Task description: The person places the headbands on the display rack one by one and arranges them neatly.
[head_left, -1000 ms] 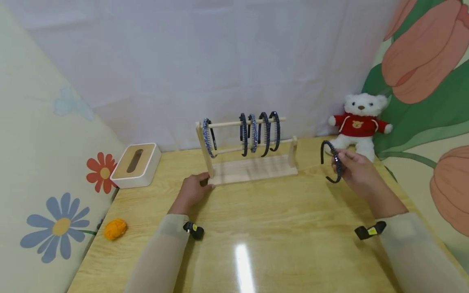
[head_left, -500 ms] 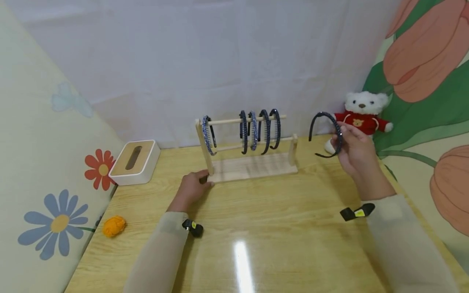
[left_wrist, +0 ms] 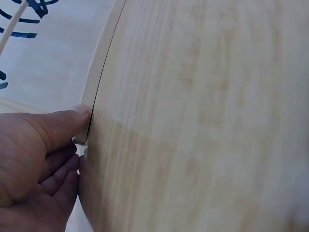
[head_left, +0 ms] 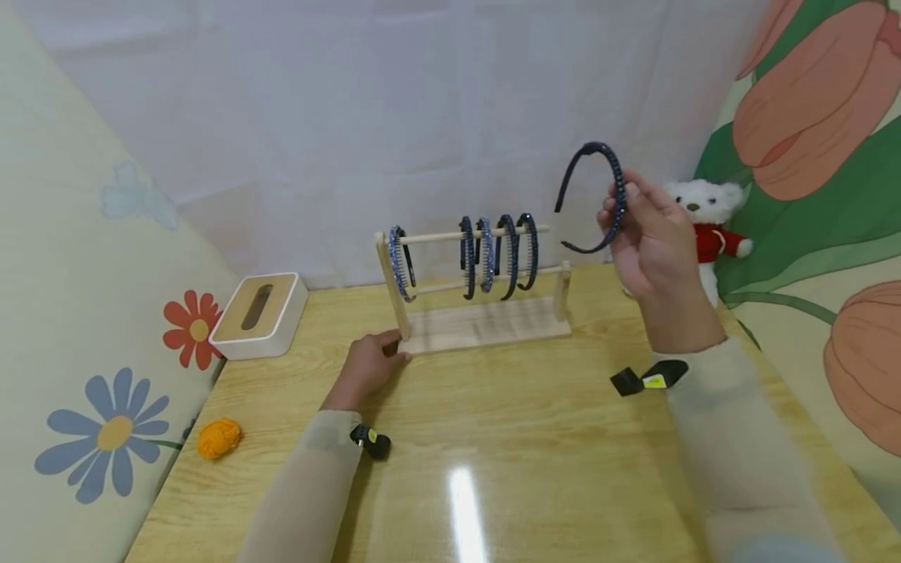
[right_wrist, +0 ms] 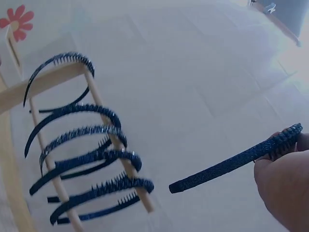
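Observation:
In the head view my right hand (head_left: 658, 242) pinches a dark, beaded headband (head_left: 618, 191) in the air, right of the wooden headband rack (head_left: 486, 324) and above its top bar. The headband's free ends point left, toward the rack. A closer look from the right wrist shows one end of this headband (right_wrist: 217, 166) and small comb teeth near my fingers. My left hand (head_left: 369, 363) holds the left front corner of the rack's base, thumb (left_wrist: 72, 123) against the edge, other fingers curled beside it. Several headbands hang on the top bar, one glittery blue headband (head_left: 399, 266) apart at the left.
A white box with a wooden slotted lid (head_left: 259, 313) stands at the back left, and an orange yarn ball (head_left: 219, 439) lies nearer on the table (head_left: 549, 438). Behind my right hand sits a white teddy bear (head_left: 707, 242) in red, partly hidden. A pale cloth backs the table.
My right hand has lifted the headband up and leftward, from beside the bear to above the level of the rack's top bar. The left hand has stayed at the base corner.

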{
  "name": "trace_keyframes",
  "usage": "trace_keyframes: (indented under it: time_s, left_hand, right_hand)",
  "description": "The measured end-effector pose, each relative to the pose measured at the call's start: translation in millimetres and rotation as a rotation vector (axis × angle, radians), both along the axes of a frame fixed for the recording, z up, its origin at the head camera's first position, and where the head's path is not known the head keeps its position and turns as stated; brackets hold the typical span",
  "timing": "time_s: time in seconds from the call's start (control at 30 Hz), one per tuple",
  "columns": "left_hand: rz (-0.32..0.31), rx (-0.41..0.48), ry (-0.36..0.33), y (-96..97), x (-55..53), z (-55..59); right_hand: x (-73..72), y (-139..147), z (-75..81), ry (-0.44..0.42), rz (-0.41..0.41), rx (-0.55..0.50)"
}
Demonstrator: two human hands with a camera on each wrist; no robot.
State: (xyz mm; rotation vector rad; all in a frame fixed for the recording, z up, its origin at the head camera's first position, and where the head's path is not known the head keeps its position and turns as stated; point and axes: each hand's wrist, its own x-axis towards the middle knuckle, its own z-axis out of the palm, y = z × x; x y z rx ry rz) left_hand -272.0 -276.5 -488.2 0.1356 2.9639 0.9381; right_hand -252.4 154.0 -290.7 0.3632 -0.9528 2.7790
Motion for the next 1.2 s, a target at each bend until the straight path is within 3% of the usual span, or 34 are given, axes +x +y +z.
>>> trace_keyframes:
  time_s: [0.27, 0.47, 0.77, 1.2]
  left_hand:
    - [0.002, 0.013, -0.007, -0.7, -0.3, -0.5]
    - [0.009, 0.036, -0.015, -2.5, 0.9, -0.2]
    - [-0.003, 0.040, -0.006, -1.4, 1.3, -3.1]
    - [-0.021, 0.011, 0.026, 0.5, 2.9, 0.6]
  right_hand:
    - [-1.0, -65.6, 28.3, 0.056, 0.082, -0.022]
    - [-3.7, -124.2, 32.9, 0.028, 0.090, 0.060]
    - [-20.9, -185.1, 5.0, -0.018, 0.041, 0.232]
    - [-31.9, -206.1, -30.7, -0.172, 0.051, 0.399]
